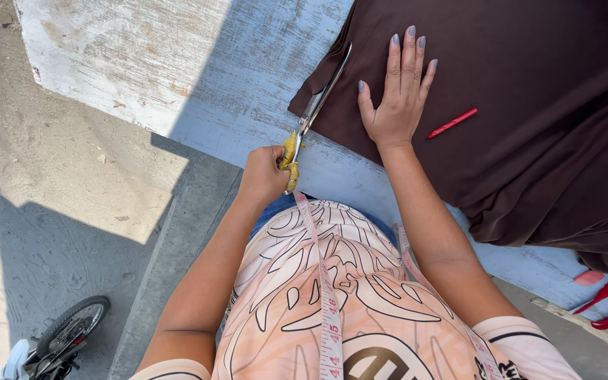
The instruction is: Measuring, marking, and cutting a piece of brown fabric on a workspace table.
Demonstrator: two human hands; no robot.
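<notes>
Left hand [265, 174] fisted on yellow-handled steel scissors [313, 112], blades running away up the dark brown cloth [529, 127] edge on the pale blue table [248, 84]; right hand [397, 91] spread flat just beside.

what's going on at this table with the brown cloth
A person stands at a worn blue table. Their left hand grips yellow-handled scissors, whose blades lie at the edge of a dark brown fabric. Their right hand presses flat on the fabric. A red crayon-like marker lies on the cloth, and a measuring tape hangs around their neck.
</notes>
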